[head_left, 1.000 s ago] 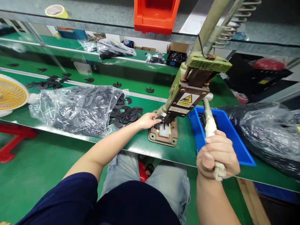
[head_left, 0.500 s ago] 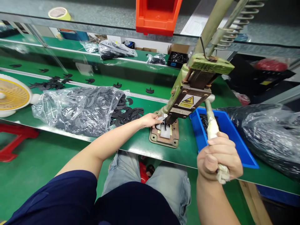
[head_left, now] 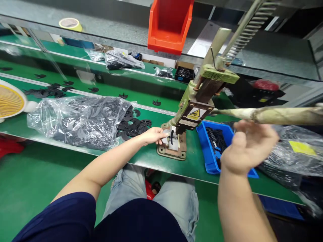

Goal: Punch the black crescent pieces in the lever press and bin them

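A green hand-lever press (head_left: 195, 104) stands on the green bench, its ram raised slightly above the base plate (head_left: 181, 154). My left hand (head_left: 154, 135) is at the left side of the base, thumb and fingers pinched on the edge of a crescent-shaped plastic piece (head_left: 165, 139) that is partly hidden. A thin black curved part (head_left: 172, 137) stands in the fixture beside my fingertips. My right hand (head_left: 248, 148) is blurred, palm up with fingers apart, just under the wrapped press lever (head_left: 285, 115). Whether the fingertips touch the lever I cannot tell.
Left of the press, a clear bag (head_left: 78, 121) spills black crescent pieces (head_left: 135, 126). A blue bin (head_left: 210, 161) with black parts sits to the right, beside a plastic-wrapped bundle (head_left: 290, 161). An orange bin (head_left: 168, 43) hangs from the shelf above. A fan (head_left: 12, 101) stands far left.
The lever has swung up from pointing down towards me to nearly level on the right. My right hand has opened off its grip. My left hand stays at the fixture.
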A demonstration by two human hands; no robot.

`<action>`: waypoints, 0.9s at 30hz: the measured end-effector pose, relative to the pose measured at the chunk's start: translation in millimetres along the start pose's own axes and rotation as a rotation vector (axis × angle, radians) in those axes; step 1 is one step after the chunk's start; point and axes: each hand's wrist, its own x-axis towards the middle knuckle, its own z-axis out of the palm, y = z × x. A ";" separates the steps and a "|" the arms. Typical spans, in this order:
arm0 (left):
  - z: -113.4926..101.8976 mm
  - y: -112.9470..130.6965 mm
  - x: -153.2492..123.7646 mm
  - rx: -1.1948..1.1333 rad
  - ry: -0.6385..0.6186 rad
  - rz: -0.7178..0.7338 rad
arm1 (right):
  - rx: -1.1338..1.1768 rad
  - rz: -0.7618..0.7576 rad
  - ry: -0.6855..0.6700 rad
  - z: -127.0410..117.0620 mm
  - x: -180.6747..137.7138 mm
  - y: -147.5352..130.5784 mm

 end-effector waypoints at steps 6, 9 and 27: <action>19.8 10.9 -59.2 -0.028 -0.077 0.077 | 0.060 0.438 -0.429 14.2 -135.7 28.2; 34.1 11.4 -70.4 -0.012 -0.104 0.080 | 0.089 0.557 -0.450 27.1 -164.7 22.6; 47.1 31.8 -64.0 0.188 -0.301 -0.007 | 0.013 0.555 -0.404 10.2 -188.9 18.7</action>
